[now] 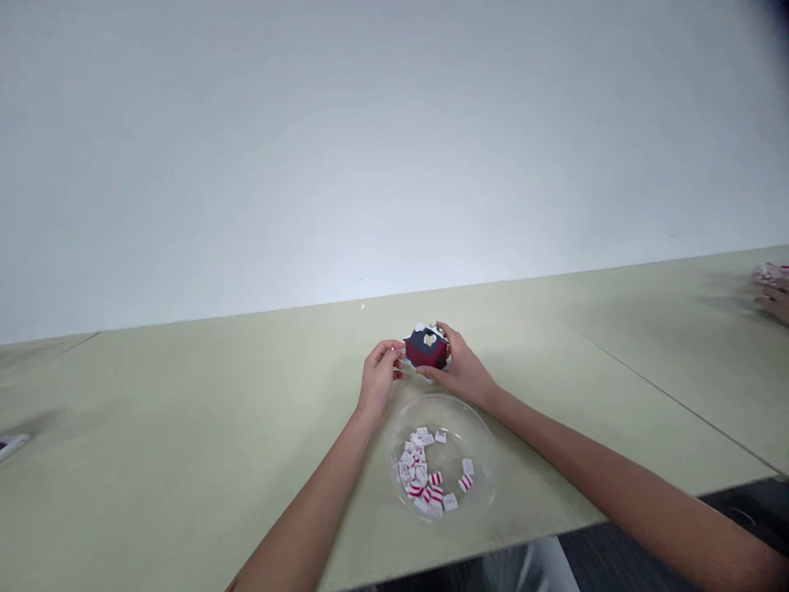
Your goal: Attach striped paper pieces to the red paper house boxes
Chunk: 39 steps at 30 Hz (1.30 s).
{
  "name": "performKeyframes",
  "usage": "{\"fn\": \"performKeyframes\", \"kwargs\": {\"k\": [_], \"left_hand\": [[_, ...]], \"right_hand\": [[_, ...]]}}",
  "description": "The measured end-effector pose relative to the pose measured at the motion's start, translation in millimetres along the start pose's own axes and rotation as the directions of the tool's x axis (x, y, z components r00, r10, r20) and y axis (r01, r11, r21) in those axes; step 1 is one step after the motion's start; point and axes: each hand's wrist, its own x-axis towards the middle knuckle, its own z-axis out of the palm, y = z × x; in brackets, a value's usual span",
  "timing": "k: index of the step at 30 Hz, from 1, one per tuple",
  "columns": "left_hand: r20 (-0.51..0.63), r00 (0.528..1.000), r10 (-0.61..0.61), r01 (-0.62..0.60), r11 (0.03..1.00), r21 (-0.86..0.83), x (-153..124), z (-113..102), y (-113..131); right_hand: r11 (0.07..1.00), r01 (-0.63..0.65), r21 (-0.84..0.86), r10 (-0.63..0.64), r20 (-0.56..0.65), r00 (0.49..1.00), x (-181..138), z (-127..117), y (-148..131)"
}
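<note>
Pale green table [185, 411] | left hand [380, 376], right hand [461, 372] gripping one navy-red block [426, 349] | one clear bowl [477, 444], about 25 red-striped tiles [419, 477]

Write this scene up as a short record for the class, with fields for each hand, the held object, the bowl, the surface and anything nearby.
Left hand: holding navy-and-red object
Right hand: holding the same object from the other side
Bowl: clear bowl containing red-and-white tiles
Surface: pale green tabletop
Nearby: co-worker's hand at right edge
</note>
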Motion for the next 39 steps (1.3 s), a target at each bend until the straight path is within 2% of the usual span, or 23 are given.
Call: {"fn": "performKeyframes", "kwargs": {"k": [5, 8, 14, 22, 28, 34, 37, 39], "left_hand": [[0.038, 0.998, -0.048, 0.050, 0.997, -0.059, -0.2, -1.3, -3.3], [0.020, 0.999, -0.048, 0.049, 0.997, -0.063, -1.6, -0.7, -2.8], [0.007, 0.998, -0.058, 0.058, 0.996, -0.065, -1.4, -2.0, -0.3], [-0.100, 0.995, 0.012, -0.015, 0.999, -0.032, 1.4, -6.0, -5.0], [0.018, 0.999, -0.032, 0.033, 0.998, -0.058, 0.4, -1.7, -6.4], [0.057, 0.998, -0.016, 0.017, 0.999, -0.030, -0.3, -1.7, -6.5], [-0.012, 1.000, 0.027, -0.028, 0.998, -0.049, -0.5, -3.9, -6.4], [-0.062, 0.997, 0.056, -0.059, 0.997, -0.054, 0.1, -5.7, -7.2]], "right_hand": [[1.000, 0.025, 0.011, -0.026, 0.055, 0.998, -3.3, -1.7, -7.3], [0.999, 0.037, 0.001, -0.037, 0.086, 0.996, -2.7, -8.0, -9.2], [0.993, 0.117, -0.021, -0.109, 0.226, 0.968, -1.6, -19.0, -8.2], [0.985, 0.167, 0.032, -0.170, 0.129, 0.977, -0.2, -12.5, -6.3], [0.973, 0.194, 0.123, -0.215, 0.189, 0.958, 0.0, -15.4, -9.5], [0.964, 0.246, 0.104, -0.259, 0.136, 0.956, 0.0, -17.9, -15.1], [0.963, 0.264, 0.045, -0.268, 0.103, 0.958, -1.4, -14.7, -18.8], [0.972, 0.233, -0.009, -0.232, 0.060, 0.971, -2.4, -11.4, -20.2]]}}
